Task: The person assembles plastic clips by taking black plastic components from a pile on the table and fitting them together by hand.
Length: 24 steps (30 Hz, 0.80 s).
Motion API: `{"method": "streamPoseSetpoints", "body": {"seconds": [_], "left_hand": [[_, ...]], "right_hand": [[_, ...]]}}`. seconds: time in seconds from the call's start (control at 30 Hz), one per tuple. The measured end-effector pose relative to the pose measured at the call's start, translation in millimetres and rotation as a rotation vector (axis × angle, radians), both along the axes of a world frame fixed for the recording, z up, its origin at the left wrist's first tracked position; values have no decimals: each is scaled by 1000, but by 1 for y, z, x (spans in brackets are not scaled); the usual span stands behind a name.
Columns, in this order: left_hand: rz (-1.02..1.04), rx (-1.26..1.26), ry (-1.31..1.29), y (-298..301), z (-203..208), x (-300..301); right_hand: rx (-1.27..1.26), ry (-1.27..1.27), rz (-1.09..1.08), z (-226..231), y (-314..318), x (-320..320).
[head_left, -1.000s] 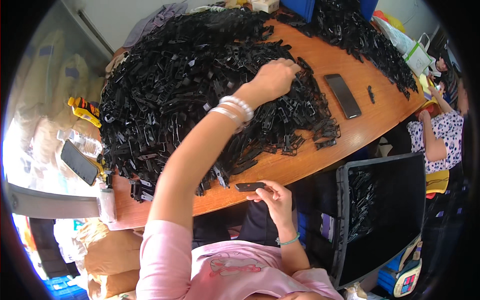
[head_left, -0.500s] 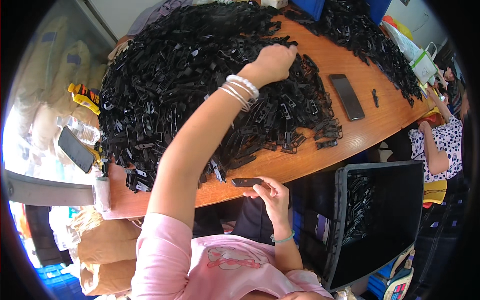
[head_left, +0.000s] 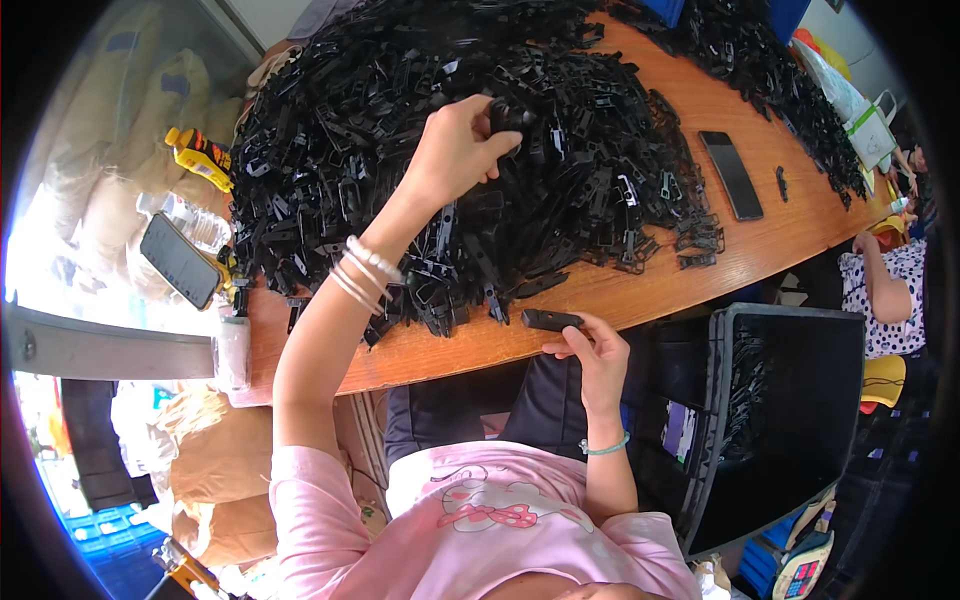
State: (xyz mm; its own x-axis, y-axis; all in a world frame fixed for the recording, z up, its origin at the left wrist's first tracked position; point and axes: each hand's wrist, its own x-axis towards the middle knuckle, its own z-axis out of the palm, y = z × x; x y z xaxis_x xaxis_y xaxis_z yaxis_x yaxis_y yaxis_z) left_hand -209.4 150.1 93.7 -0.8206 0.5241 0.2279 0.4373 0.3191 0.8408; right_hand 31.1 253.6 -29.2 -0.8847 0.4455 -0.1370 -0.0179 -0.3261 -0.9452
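A wide heap of small black plastic parts covers much of the wooden table. Over the heap's middle, my left hand has its thumb and fingers closed around a dark plastic part; its outline blends with the heap, so I cannot tell whether more than one is held. White bracelets circle that wrist. Just off the table's near edge, my right hand pinches one end of a long, narrow black plastic piece, which points to the left.
A black bin with similar parts stands right of my lap. A dark phone lies on the table; another phone leans at the left near bottles. A person in a dotted top sits at the far right.
My left hand has moved left and nearer from the heap's right part, and a dark part now shows between its fingers. My right hand still holds the black piece. The view has shifted slightly.
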Motion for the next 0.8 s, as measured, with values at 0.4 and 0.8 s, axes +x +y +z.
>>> {"method": "streamPoseSetpoints", "body": {"seconds": [0.4,0.8], "left_hand": [[126,-409,212,2,15,-16],[44,-180,239,-15,7,-17]], "right_hand": [[-16,20,-17,-1,-2,1],[-38,24,-11,-3,-2,2]]}}
